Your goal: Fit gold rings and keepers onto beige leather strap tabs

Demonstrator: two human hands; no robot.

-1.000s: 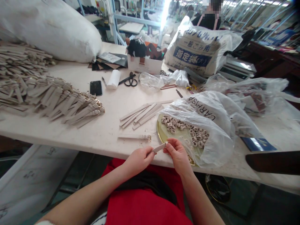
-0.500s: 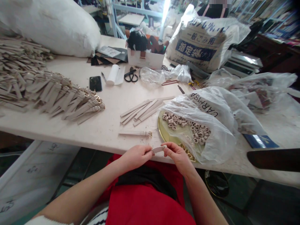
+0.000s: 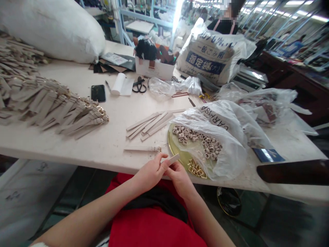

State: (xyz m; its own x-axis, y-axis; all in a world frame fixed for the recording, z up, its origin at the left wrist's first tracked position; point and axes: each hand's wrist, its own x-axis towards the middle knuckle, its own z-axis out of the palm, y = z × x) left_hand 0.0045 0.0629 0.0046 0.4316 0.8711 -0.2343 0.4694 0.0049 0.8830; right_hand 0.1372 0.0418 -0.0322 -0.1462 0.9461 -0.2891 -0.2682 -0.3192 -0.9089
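Note:
My left hand (image 3: 153, 170) pinches a pale beige strap (image 3: 174, 158), whose free end points up to the right. Just below it, my right hand (image 3: 179, 176) has its fingers closed against the left fingertips, on the strap's lower part; the exact grip is hidden. Beyond my hands lies one strap with a gold buckle (image 3: 143, 149) on the table. To the right, a round yellow-green tray (image 3: 172, 145) carries many beige loops (image 3: 212, 147) and a heap of small gold buckles (image 3: 196, 168). Several loose straps (image 3: 151, 124) lie fanned out behind.
A large pile of buckled straps (image 3: 74, 109) covers the table's left. A clear plastic bag (image 3: 231, 154) drapes over the tray. Farther back are a phone (image 3: 98, 93), scissors (image 3: 139, 85), a white box (image 3: 154, 69) and a big printed sack (image 3: 205, 58). A person (image 3: 226, 24) stands beyond.
My hands have come together, and the strap's free end now sticks out upward to the right. My right hand has moved left and down, uncovering the gold buckles. The view has shifted slightly.

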